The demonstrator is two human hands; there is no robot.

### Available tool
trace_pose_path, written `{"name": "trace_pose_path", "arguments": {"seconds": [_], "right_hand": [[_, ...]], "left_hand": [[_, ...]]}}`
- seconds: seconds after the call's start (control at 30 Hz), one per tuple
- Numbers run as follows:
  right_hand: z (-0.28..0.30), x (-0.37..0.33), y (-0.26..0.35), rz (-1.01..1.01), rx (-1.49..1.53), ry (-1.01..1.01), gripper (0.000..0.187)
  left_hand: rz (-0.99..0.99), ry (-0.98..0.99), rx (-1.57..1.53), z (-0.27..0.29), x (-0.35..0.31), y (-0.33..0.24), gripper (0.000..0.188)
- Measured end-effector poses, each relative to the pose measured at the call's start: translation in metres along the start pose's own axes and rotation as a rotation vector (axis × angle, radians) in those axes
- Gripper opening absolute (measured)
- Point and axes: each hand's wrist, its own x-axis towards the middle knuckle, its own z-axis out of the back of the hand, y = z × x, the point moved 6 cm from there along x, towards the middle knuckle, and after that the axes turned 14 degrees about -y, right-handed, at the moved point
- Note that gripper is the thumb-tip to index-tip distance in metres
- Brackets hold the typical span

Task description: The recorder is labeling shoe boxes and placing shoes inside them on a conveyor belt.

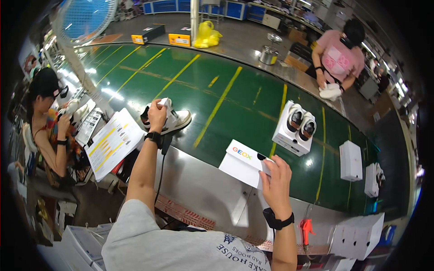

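Observation:
My left hand (157, 115) is closed at the top of a white, beige and dark sneaker (178, 121) on the near left of the green belt. A small white piece (167, 103) shows by its fingers; whether it is part of the shoe, I cannot tell. My right hand (277, 178) grips the right edge of a white shoebox (239, 163) with coloured lettering. Its thumb is on the near side and its fingers lie over the top. The box sits at the belt's near edge. Below the sneaker hangs a black cable (159, 176).
Further right, a pair of sneakers (301, 123) rests on a white box, near another white box (351, 161). Printed sheets (114, 143) stand at left. A co-worker (341, 54) across the belt holds a white shoe; another person (47, 122) is at left. A red tool (307, 230) hangs below.

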Motion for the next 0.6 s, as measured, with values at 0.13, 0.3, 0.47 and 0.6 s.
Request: {"name": "trace_pose_path", "arguments": {"seconds": [0.13,0.3,0.47,0.6], "right_hand": [[0.003,0.002,-0.003,0.017,0.039,-0.067,0.029],[0.005,0.008,-0.007,0.02,-0.035,-0.103,0.026],[0.009,0.009,-0.013,-0.023,0.095,-0.007,0.035],[0.008,0.006,-0.007,-0.102,0.215,0.081,0.044]], "left_hand": [[0.066,0.249,-0.81,0.015,-0.058,-0.12,0.019],[0.282,0.674,-1.248,0.049,-0.155,-0.23,0.024],[0.271,0.882,-1.195,0.032,-0.221,-0.244,0.025],[0.304,0.881,-1.15,0.018,-0.237,-0.23,0.023]]}}
